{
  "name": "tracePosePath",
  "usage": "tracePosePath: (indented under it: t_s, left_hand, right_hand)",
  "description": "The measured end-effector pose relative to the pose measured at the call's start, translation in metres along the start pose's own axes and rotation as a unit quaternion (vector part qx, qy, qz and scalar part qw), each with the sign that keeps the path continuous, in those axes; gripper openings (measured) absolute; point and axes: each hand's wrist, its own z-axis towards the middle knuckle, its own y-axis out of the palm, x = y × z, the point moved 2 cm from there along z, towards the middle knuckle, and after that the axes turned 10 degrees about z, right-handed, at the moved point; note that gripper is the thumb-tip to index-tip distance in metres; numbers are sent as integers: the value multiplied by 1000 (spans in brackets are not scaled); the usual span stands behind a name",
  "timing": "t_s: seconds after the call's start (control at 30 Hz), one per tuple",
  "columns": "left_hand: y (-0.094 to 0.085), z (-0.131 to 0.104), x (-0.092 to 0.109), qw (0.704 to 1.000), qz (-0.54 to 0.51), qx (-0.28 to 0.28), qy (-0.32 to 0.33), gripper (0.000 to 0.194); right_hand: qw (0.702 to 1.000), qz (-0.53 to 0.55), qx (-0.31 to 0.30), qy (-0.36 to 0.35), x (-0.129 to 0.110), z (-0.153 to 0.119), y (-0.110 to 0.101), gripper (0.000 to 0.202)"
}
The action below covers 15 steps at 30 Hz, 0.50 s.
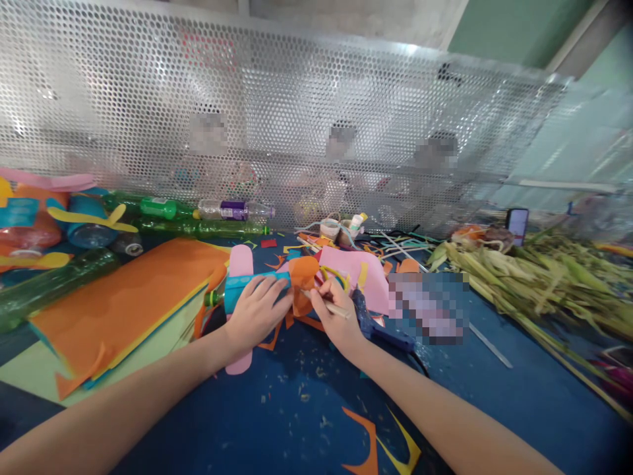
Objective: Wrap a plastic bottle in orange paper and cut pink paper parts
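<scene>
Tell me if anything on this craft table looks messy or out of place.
Small paper crumbs and orange and yellow offcuts litter the blue table near both arms. Several plastic bottles lie on their sides along the mesh screen.
</scene>
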Motion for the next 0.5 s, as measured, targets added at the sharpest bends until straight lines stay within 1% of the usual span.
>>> tracePosePath:
  t_s: [0.13, 0.3, 0.5]
  left_hand:
    - [1, -1, 0, 1000, -2, 1, 1, 22]
    - [1, -2, -1, 1000, -3, 7, 1, 21]
    - [1, -2, -1, 1000, -5, 9, 0, 21]
  right_hand:
    - [1000, -1, -3, -7, -1, 1, 1, 23]
    - [999, -11, 20, -33, -1, 2, 0, 25]
    - [1000, 8, 6, 0, 2, 1, 1, 24]
